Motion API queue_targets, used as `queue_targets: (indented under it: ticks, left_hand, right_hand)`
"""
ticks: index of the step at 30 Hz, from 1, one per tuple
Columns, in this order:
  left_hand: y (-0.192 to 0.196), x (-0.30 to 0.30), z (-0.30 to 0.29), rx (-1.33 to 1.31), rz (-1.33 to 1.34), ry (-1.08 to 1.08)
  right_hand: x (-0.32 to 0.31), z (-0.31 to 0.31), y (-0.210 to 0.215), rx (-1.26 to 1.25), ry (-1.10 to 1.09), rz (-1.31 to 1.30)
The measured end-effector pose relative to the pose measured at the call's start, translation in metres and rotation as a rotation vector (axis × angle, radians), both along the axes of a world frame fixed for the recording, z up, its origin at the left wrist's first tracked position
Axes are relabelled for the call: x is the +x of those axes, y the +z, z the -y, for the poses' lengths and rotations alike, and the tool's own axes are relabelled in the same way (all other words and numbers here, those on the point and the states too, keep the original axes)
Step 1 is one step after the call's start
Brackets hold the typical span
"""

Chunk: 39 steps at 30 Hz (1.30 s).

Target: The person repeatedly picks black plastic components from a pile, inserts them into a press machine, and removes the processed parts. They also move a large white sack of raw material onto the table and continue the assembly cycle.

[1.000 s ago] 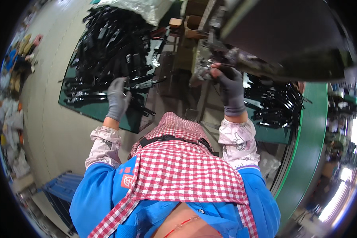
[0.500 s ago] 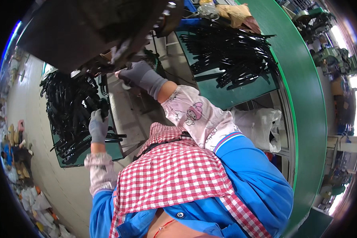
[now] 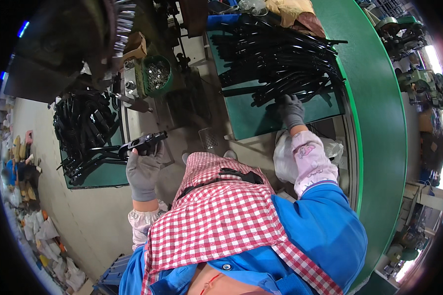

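My left hand [image 3: 143,173], in a grey glove with bare fingertips, is closed around a long black part [image 3: 143,143] with a bracket-like end. It holds the part just right of a heap of black parts [image 3: 83,125] on the left green table. How far the held part reaches left is hard to tell against that heap. At the right, my gloved right hand [image 3: 292,113] reaches to the near edge of a pile of long black bars [image 3: 275,59]. Its fingers are stretched out against the bars; their tips are partly lost in the dark.
Ahead stands a dark machine [image 3: 59,49], with a green bowl of small metal pieces [image 3: 157,73] beside its metal fixture [image 3: 129,83]. A long green bench [image 3: 379,123] runs down the right. A white plastic bag [image 3: 284,160] hangs below the right green table [image 3: 251,120].
My right hand has left the machine and moved right to the pile of bars. My left hand has come away from the left heap, toward me and right, with a black part in it.
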<state>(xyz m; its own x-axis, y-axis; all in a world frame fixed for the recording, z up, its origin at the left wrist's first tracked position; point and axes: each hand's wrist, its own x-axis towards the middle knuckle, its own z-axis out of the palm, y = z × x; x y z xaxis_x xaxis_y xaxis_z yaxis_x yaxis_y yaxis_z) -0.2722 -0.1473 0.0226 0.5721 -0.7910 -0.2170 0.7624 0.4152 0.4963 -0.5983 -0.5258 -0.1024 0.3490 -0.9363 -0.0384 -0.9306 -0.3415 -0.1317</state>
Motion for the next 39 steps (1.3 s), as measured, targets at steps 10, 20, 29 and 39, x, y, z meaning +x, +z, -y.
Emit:
queue_targets:
  ticks: [10,20,29,39]
  left_hand:
    - [0.004,-0.047,0.033,0.013,-0.152,0.058]
    - [0.037,-0.035,0.03,-0.142,-0.038,0.147]
    - [0.043,0.014,-0.001,-0.084,0.092,0.167]
    - [0.024,0.094,-0.018,-0.15,0.104,0.114]
  right_hand:
    - [-0.005,0.011,0.007,-0.03,0.738,-0.024]
    - [0.099,-0.125,0.186,0.172,1.143,0.483]
    - [0.17,-0.154,0.194,0.396,1.134,0.325]
    - [0.274,-0.19,0.189,0.244,1.19,0.16]
